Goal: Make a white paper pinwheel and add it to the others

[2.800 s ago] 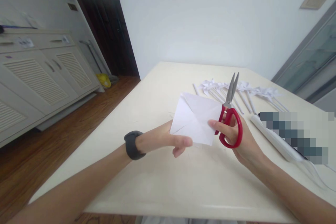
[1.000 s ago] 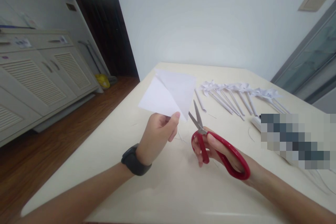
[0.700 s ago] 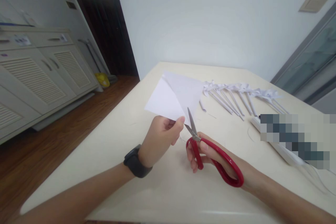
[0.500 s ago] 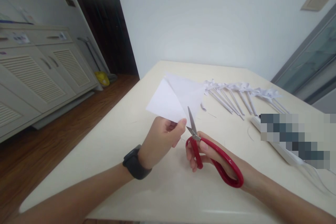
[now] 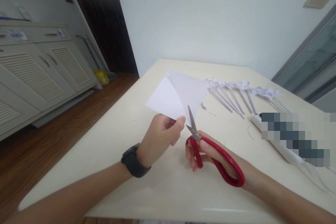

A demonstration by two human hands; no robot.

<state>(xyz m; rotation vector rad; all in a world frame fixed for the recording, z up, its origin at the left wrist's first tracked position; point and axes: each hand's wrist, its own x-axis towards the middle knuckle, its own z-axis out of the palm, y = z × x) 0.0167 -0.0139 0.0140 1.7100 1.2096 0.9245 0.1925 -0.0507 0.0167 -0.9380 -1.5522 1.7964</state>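
Between the thumb and fingers of my left hand (image 5: 164,133) is the near corner of a white square sheet of paper (image 5: 165,96). A diagonal crease runs across the sheet, which is held above the table. A dark watch (image 5: 135,161) is on my left wrist. My right hand (image 5: 207,148) is closed round the red handles of a pair of scissors (image 5: 222,157). Their blades stand apart at the paper's near corner, one blade over the sheet and the other partly hidden, close to my left thumb.
Several white paper pinwheels (image 5: 243,85) on rolled paper sticks lie at the back right of the cream table (image 5: 136,196). A small paper roll (image 5: 203,105) lies left of them. At the right is a long white object (image 5: 273,143) with a cable, partly pixelated.
The paper has shifted slightly up and right at its far side, and my left hand has moved a little left. The scissors have stayed almost where they were, blades still apart.
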